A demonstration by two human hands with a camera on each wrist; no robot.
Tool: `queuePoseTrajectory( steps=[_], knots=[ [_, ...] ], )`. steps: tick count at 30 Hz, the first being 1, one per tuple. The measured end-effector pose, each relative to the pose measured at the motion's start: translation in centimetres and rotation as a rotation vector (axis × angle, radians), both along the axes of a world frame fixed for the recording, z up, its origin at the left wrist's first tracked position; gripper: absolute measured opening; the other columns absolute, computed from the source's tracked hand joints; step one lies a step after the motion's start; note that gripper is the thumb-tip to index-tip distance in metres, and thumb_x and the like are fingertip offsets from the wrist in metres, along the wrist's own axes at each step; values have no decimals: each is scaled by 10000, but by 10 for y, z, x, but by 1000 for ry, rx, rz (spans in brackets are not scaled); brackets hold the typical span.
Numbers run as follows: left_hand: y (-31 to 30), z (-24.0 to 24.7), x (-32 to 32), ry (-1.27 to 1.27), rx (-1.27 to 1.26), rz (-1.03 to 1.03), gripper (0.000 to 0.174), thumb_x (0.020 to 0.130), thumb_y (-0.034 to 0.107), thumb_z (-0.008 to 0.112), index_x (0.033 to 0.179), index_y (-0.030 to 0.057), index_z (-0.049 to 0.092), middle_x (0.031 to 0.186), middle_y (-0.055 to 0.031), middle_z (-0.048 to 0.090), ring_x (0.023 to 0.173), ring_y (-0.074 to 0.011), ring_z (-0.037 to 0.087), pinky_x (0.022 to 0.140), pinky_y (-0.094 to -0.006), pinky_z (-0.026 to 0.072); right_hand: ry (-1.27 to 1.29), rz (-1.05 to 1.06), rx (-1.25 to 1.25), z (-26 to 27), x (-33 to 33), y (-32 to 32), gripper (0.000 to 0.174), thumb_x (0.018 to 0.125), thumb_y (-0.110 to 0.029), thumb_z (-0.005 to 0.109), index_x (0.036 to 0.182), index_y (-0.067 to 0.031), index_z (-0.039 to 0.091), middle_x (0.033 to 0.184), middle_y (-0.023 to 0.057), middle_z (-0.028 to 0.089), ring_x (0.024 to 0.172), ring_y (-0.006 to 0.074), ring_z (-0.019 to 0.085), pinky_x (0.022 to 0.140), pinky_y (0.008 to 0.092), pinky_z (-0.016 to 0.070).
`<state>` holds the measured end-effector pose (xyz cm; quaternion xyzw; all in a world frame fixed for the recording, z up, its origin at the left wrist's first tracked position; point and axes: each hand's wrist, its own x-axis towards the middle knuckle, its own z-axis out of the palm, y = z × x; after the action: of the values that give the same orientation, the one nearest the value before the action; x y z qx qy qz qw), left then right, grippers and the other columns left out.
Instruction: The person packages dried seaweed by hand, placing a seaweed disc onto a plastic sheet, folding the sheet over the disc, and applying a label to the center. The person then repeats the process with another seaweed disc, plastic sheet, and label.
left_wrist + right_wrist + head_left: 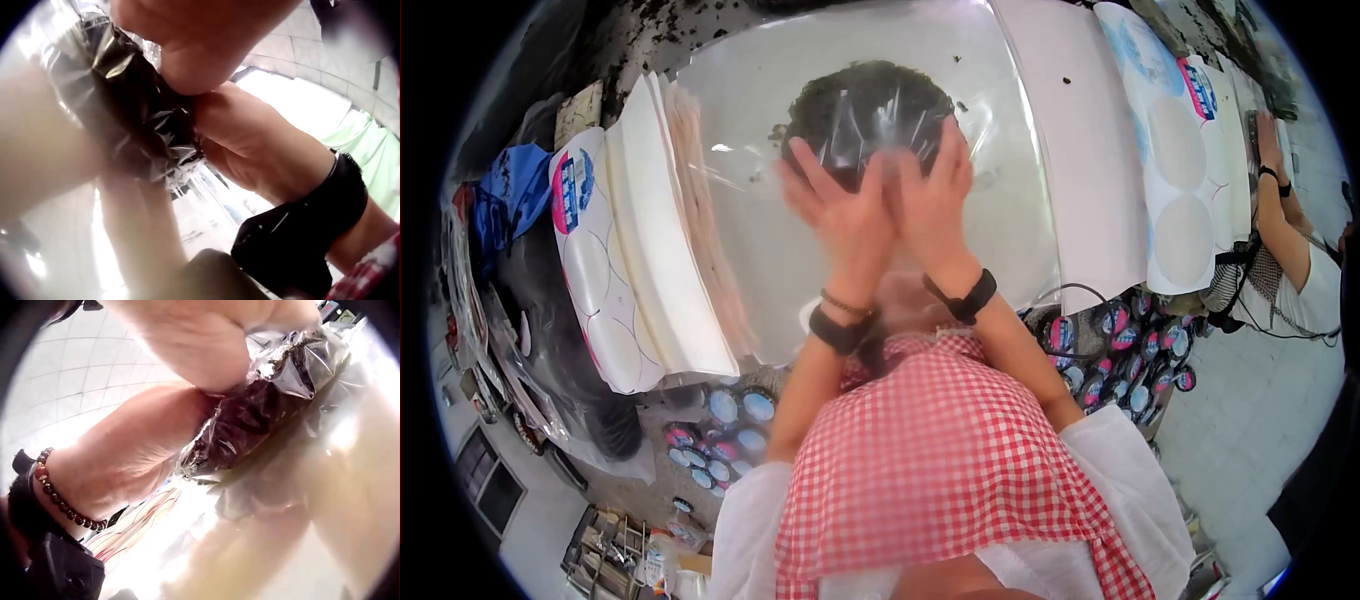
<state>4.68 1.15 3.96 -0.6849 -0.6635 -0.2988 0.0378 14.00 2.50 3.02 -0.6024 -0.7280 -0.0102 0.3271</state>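
Observation:
A round, flat dark mass [870,105] lies under clear plastic film [750,90] on the pale work surface. Both hands press on it through the film, side by side with the thumbs close together. The left hand [845,205] covers its near left edge with fingers spread; the right hand [935,195] covers its near right edge, fingers extended. In the left wrist view the crinkled film shines over the dark mass [125,87], against the palms. The right wrist view shows the same dark mass [250,419] beneath the heels of the hands.
Stacked sheets [655,220] and a printed sheet [590,260] stand at the left, another printed sheet [1170,150] at the right. Many round labelled packs [1120,345] lie below the table on both sides. Another person's arm [1280,215] reaches in at the far right.

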Motion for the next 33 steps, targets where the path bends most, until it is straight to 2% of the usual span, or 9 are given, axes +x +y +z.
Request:
queuePoseTrajectory(
  steps=[1,4,7,9,17,21,27,30,33],
  knots=[
    [0,-5,-1,-45,-18,-27,277,863,101,620,1133,133,678,1446,-259,357,1230,-418,452,1017,-481,372,-56,-20,21,-3,1,1,404,818,-96,630,1177,46,511,1112,203,528,1015,362,494,859,493,415],
    [2,-21,0,-396,-154,-82,280,883,118,606,1156,146,664,1404,-232,403,1151,-389,524,942,-451,438,752,15,-416,1,-1,-2,384,811,-110,638,1145,34,517,1122,214,494,1013,394,474,868,519,398],
    [12,-12,-9,-497,-436,-67,298,913,174,585,1207,130,615,1370,-188,441,1116,-372,539,926,-443,442,294,123,-302,10,8,8,382,785,-133,641,1119,15,529,1116,217,508,1023,397,484,891,530,387],
    [24,10,-21,-66,-101,-128,302,924,212,576,1206,107,601,1298,-181,492,1101,-365,537,930,-446,424,-126,41,-43,8,7,16,373,771,-149,638,1094,3,531,1156,222,520,1110,388,486,946,507,387],
    [39,-12,-42,-166,-177,-267,368,891,304,636,1166,62,601,1017,-119,530,926,-304,521,839,-422,405,175,192,-454,-3,27,47,558,655,-302,769,1071,-15,533,1190,172,517,1138,361,483,959,457,402],
    [64,-8,-53,68,-8,-392,343,886,329,636,1081,50,593,964,-119,528,896,-285,525,856,-449,389,-67,358,-81,8,32,71,532,670,-298,766,1063,-22,539,1130,159,547,1084,342,499,941,459,404],
    [50,-15,-58,-473,-326,-295,619,698,454,804,1089,26,587,1166,-194,578,1084,-358,538,1012,-443,348,251,460,-365,-4,38,81,596,662,-325,796,1142,-49,576,999,118,600,1003,334,529,887,430,434],
    [67,14,-48,17,96,-346,696,630,509,820,1093,32,611,1104,-179,605,1035,-340,562,930,-418,419,147,486,-334,-2,39,83,543,656,-349,798,1102,-94,622,1036,88,598,982,313,540,862,432,444],
    [86,0,-55,-119,29,-557,613,584,521,822,897,38,611,1089,-131,621,991,-324,579,862,-402,457,137,505,-230,-1,39,82,458,642,-327,795,1015,-103,651,1160,95,571,1052,306,527,900,449,440]
  ],
)
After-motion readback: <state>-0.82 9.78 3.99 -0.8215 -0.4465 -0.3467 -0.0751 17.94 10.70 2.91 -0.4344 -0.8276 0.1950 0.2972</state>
